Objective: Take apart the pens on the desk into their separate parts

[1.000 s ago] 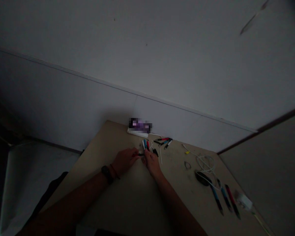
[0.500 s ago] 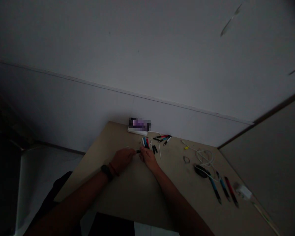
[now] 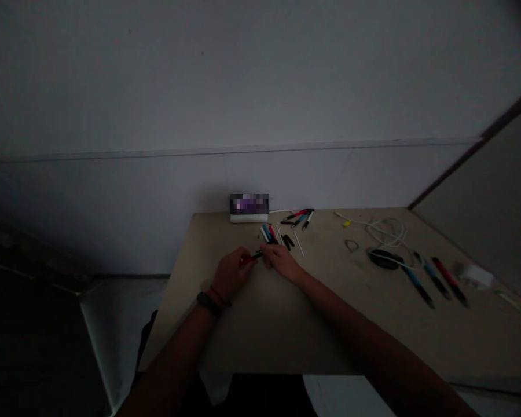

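Observation:
My left hand is closed around the red part of a red and black pen. The fingers of my right hand are closed at the pen's black end, so that tip is hidden. Just beyond my right hand lie white, blue and red pen barrels side by side. Beside them are short black pen pieces and thin white sticks that look like refills. Farther back, several pens with black ends lie in a loose fan.
At the wall, a blurred-out screen stands on a white base. On the table's right are a coiled white cable, a black oval object, blue pens, a red pen and a white plug adapter.
The view has levelled and shifted, so the table sits differently in the picture. Red on the pen now shows at my left hand, where only a short dark piece showed between my hands before.

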`<state>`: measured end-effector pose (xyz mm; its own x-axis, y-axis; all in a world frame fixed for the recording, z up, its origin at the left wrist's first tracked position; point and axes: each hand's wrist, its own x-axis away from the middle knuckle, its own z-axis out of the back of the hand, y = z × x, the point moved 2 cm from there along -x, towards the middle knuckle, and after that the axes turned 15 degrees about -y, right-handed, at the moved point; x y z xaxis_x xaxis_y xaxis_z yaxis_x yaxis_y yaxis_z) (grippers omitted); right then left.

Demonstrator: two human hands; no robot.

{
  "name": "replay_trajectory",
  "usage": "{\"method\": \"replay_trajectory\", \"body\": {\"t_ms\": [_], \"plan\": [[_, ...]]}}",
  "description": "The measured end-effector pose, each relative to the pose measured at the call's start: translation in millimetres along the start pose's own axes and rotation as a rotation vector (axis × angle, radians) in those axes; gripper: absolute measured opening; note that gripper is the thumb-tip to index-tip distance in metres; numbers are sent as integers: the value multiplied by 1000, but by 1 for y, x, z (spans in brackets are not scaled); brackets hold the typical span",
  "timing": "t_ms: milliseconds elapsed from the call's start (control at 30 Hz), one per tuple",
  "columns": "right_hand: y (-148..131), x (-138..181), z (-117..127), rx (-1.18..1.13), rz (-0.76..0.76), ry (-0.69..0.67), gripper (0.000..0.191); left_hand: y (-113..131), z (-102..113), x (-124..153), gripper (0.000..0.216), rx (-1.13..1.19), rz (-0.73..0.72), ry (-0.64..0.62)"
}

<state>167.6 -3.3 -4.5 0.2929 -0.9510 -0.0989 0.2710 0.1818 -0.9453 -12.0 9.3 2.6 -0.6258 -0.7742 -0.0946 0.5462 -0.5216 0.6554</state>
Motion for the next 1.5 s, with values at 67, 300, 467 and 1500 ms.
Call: {"method": "replay_trajectory", "body": {"t_ms": [67,300,467,1500], "plan": [[1,0,1,-29,4,18,64,2,2,-1,29,6,9,-12],[6,-1,0,-45,-2,48,57,6,4,-3,36,-62,34,-104],[7,-2,-1,-109,-15,18,48,3,4,-4,32,-6,36,-110],[5,-5,3,-17,-87,12,48,-4,7,-4,26,44,-11,-39]]}}
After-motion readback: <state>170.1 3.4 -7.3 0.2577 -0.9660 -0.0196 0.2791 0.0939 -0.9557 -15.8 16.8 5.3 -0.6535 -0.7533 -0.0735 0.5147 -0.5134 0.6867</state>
